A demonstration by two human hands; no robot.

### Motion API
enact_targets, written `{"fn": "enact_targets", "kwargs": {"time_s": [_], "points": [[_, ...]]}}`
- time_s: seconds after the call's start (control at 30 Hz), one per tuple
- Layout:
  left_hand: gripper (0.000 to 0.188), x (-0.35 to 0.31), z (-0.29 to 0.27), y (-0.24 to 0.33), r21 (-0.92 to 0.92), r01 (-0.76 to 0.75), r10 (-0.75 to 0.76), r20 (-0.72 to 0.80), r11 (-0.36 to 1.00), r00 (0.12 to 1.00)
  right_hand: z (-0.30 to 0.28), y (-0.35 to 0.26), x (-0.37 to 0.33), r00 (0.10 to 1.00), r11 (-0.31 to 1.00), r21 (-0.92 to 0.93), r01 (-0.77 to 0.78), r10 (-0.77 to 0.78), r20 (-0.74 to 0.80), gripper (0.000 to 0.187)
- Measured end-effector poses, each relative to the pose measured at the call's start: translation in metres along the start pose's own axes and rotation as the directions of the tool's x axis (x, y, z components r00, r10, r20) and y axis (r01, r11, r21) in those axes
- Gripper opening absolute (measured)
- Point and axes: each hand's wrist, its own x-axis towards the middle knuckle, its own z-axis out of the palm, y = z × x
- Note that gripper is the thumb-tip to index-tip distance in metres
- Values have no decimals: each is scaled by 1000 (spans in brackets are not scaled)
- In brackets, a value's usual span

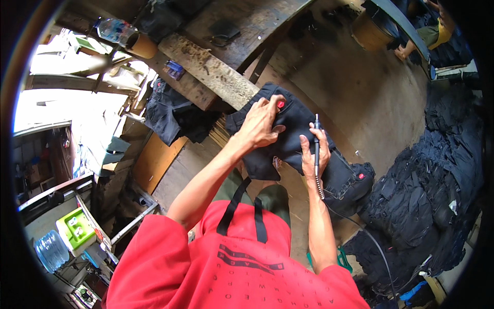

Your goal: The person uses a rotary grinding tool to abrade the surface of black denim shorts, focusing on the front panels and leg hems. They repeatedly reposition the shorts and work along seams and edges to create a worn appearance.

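Note:
Dark black trousers [293, 121] are draped over the end of a worn board in front of me. My left hand [262, 123] lies on the cloth at the waist end, fingers bent and thumb apart, beside a small red tag [280, 104]. Between its fingers and thumb I see only cloth. My right hand [318, 154] is closed round a slim pen-shaped handpiece [317, 135] with a metal tip pointing away from me. A spring sleeve and grey cable run from its lower end along my forearm. Another red tag [361, 176] shows on dark cloth farther right.
The pale board [208, 67] reaches back to a wooden table [247, 26]. More dark clothing [172, 110] hangs at left. A large heap of dark garments [422, 190] fills the right side. A co-worker's arm [411, 46] shows at far right. The cable [373, 239] trails down rightward.

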Motion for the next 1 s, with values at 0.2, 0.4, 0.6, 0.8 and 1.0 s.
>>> {"fn": "enact_targets", "kwargs": {"time_s": [0.2,0.4,0.6,0.8,1.0], "points": [[77,10,-25,-24,-145,58,-36,147,988,988,1,2,-7,991,975,193,-109,122,-55,31],[81,8,-36,-44,-318,74,-25,158,945,987,16,-16,9,1000,991,135,7,-7,-1,39],[87,13,-32,-62,-437,64,7,159,897,987,61,-20,37,897,903,156,401,-422,134,28],[85,8,-24,-69,-527,94,-49,99,845,994,64,-14,36,890,896,191,400,-429,151,32],[80,10,-21,-70,-554,63,-29,69,830,997,64,-12,36,881,889,213,406,-443,167,32]]}}
